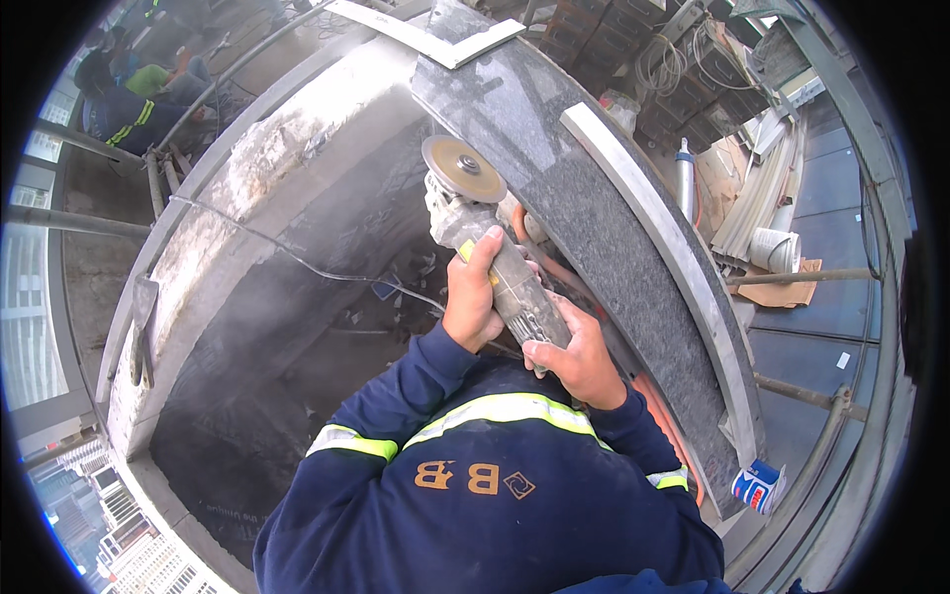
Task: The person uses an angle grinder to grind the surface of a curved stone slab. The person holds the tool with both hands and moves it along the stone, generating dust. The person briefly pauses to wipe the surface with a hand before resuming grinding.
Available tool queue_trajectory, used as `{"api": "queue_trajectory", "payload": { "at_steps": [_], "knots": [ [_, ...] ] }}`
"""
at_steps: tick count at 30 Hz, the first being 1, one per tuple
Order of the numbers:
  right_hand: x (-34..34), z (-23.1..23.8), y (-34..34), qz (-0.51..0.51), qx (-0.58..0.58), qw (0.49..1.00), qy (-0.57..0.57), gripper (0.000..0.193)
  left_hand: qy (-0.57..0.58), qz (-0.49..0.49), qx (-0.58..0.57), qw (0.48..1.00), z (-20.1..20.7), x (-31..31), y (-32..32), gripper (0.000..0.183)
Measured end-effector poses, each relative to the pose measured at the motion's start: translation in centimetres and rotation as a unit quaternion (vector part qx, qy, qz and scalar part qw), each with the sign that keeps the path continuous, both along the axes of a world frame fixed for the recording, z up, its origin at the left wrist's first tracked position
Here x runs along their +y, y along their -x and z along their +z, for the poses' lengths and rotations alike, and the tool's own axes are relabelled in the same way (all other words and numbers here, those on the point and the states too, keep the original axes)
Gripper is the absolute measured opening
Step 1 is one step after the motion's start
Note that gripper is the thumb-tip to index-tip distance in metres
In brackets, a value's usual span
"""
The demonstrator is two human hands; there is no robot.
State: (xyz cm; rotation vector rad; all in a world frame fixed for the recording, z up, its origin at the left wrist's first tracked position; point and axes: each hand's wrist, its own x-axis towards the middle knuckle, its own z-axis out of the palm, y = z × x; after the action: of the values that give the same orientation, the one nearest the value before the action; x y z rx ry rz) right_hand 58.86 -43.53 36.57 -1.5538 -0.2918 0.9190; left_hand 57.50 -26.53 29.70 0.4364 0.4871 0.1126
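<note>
An angle grinder (520,292) with a round tan cutting disc (463,168) is held in front of my chest, disc end pointing away from me. My left hand (475,292) wraps around the body near the head of the tool. Farther back, my right hand (579,351) grips the rear end, its thumb lying across the housing. The disc is apart from the dark grey granite slab (554,148), close to its left edge. Along the slab's right side lies a long pale metal bar (653,213). A white L-shaped piece (455,49) rests across its far end.
A curved concrete wall (287,148) encloses a dark, dusty pit, crossed by a thin cable (297,259). A hand tool (142,332) leans on the wall at left. At right are a silver tube (685,178), white bucket (775,250) and blue-white can (757,485). Other people (139,99) are far left.
</note>
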Motion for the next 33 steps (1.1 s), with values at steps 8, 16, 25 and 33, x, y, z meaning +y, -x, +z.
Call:
{"api": "queue_trajectory", "payload": {
  "at_steps": [8, 16, 25, 33],
  "knots": [
    [1.4, -1.0, -0.9, -0.008, 0.004, 0.999, -0.031, 0.066, -0.050, -0.014, 0.012, 0.999, -0.7, 1.6, -1.1, 0.059],
    [3.1, -1.0, -2.1, -0.017, 0.019, 0.999, -0.031, 0.062, -0.066, -0.009, 0.015, 0.998, -1.2, 3.1, -2.6, 0.061],
    [1.9, -0.6, -1.3, -0.012, 0.011, 1.000, -0.017, 0.064, -0.044, -0.015, 0.028, 0.999, -1.3, 2.0, -1.7, 0.059],
    [-1.2, 0.1, 0.5, -0.007, -0.001, 1.000, 0.006, 0.065, -0.009, 0.008, 0.009, 1.000, 0.2, -1.2, 0.6, 0.042]
  ]
}}
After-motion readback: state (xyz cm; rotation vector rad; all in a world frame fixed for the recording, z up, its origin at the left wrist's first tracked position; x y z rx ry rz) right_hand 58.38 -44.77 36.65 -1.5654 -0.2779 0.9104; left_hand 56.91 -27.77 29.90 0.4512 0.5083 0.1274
